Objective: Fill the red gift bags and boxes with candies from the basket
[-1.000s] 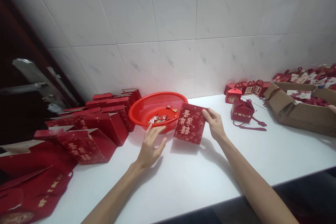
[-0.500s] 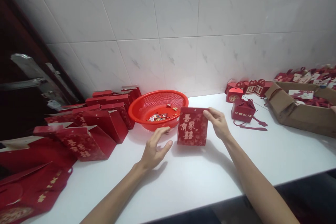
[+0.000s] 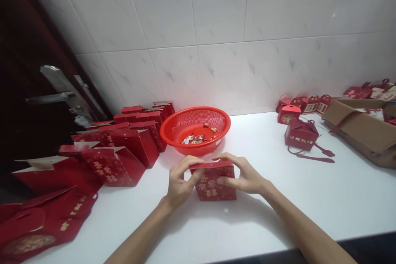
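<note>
A red paper gift bag (image 3: 213, 185) with pale gold characters on its front stands upright on the white table before me. My left hand (image 3: 182, 181) grips its top left edge, thumb on the front and fingers over the back. From the other side, my right hand (image 3: 243, 175) holds the top right part, its thumb pressed to the front and its fingers behind the rim. The bag's back and inside are hidden. Just behind it is a red plastic colander (image 3: 194, 126) with several wrapped sweets (image 3: 193, 139) and a few peanuts (image 3: 213, 129) in it.
Several red gift bags (image 3: 114, 165) stand in rows at the left, near a dark door (image 3: 31, 29). To the right are a red box with a ribbon (image 3: 300, 134), small red boxes (image 3: 289, 114) and an open cardboard box (image 3: 361, 128). A tiled wall (image 3: 173, 74) closes the back.
The gift bag has come down and nearer to me from the right hand's raised hold. My left hand, open before, has closed on its left side. The view has shifted a little.
</note>
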Available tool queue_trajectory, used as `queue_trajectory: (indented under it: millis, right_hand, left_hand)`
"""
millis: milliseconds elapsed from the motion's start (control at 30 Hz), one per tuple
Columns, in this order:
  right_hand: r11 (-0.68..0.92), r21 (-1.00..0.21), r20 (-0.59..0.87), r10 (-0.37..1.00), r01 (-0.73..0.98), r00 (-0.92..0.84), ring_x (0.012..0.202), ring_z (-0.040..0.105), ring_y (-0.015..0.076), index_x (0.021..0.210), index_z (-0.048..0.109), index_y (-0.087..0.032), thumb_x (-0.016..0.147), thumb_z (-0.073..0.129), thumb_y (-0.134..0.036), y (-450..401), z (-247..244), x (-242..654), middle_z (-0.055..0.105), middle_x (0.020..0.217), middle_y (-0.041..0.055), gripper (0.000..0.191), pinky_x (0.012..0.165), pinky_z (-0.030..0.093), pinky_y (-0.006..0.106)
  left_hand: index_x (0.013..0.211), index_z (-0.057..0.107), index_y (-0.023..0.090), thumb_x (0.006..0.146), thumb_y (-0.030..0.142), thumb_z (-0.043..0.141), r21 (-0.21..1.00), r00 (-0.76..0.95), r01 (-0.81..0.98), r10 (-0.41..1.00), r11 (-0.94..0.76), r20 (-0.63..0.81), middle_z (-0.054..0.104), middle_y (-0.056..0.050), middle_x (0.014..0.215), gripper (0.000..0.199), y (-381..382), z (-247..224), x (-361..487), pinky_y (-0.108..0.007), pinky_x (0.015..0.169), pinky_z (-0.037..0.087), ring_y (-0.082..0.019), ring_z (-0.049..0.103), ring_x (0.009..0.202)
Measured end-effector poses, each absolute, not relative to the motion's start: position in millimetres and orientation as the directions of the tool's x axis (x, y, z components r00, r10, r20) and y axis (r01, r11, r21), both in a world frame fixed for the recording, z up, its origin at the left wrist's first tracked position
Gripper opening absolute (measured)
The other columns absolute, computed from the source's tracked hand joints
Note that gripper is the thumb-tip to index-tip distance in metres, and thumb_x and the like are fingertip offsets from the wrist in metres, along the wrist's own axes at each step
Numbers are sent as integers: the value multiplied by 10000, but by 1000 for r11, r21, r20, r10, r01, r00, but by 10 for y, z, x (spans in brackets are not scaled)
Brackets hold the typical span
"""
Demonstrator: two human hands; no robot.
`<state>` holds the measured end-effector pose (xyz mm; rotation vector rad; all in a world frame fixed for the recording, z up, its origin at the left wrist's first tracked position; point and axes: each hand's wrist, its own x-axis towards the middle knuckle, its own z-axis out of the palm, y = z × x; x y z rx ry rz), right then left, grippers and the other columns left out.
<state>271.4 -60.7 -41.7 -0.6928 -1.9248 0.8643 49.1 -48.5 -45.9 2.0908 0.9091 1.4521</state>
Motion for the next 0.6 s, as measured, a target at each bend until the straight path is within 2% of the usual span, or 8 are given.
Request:
queue_trajectory:
  millis: [133, 200, 267, 333, 433, 533, 600]
  right_hand:
    - [573, -817, 535, 793, 62, -291, 886, 686, 207, 1106, 672, -206, 924, 618, -399, -690, -461, 2568, 734, 1013, 64, 271, 793, 529, 314]
    - [489, -872, 479, 848, -15, -229, 745, 641, 182, 930, 702, -184, 947, 565, -462, -744, -457, 2498, 702, 858, 49, 311, 676, 501, 291]
    - [382, -920, 393, 900, -93, -189, 646, 576, 161, 774, 685, -175, 952, 543, -496, -796, -432, 2454, 638, 727, 28, 393, 606, 462, 284]
    - [337, -931, 357, 920, -142, -159, 635, 557, 162, 708, 680, -178, 945, 561, -489, -844, -394, 2443, 620, 698, 25, 409, 610, 458, 295]
    - [452, -875, 478, 863, -172, -165, 766, 620, 211, 768, 757, -208, 951, 573, -433, -906, -341, 2468, 705, 788, 53, 343, 737, 496, 353]
    - [580, -795, 606, 768, -176, -207, 865, 636, 245, 948, 804, -259, 980, 530, -385, -956, -308, 2503, 769, 887, 66, 304, 822, 495, 416]
    - [611, -772, 636, 736, -175, -233, 881, 637, 254, 1028, 800, -267, 990, 506, -362, -976, -295, 2518, 783, 933, 68, 311, 834, 494, 441]
  left_hand:
    - [726, 660, 181, 959, 446, 496, 840, 187, 172, 854, -515, 485, 675, -54, 800, 389, -607, -356, 605, -324, 734, 513, -201, 629, 778]
    - [738, 642, 179, 938, 457, 530, 887, 182, 153, 895, -435, 407, 653, -46, 788, 360, -663, -334, 655, -323, 720, 516, -196, 615, 754]
    - [868, 643, 190, 894, 437, 605, 899, 184, 121, 899, -421, 396, 659, -47, 858, 251, -714, -337, 680, -323, 721, 529, -200, 622, 782]
    - [1077, 596, 223, 854, 410, 661, 868, 189, 72, 862, -491, 471, 659, -72, 1033, 298, -768, -360, 681, -342, 766, 551, -228, 637, 901]
    - [1305, 451, 307, 852, 350, 664, 749, 247, -5, 725, -662, 643, 561, -111, 1280, 502, -854, -408, 665, -397, 845, 567, -255, 610, 1045]
    - [1379, 390, 361, 840, 250, 649, 641, 304, -43, 601, -766, 739, 497, -119, 1338, 608, -915, -434, 652, -439, 887, 564, -259, 581, 1083]
    - [1401, 387, 347, 797, 205, 662, 601, 320, -62, 555, -797, 768, 490, -127, 1338, 678, -922, -435, 650, -461, 921, 551, -279, 552, 1141]
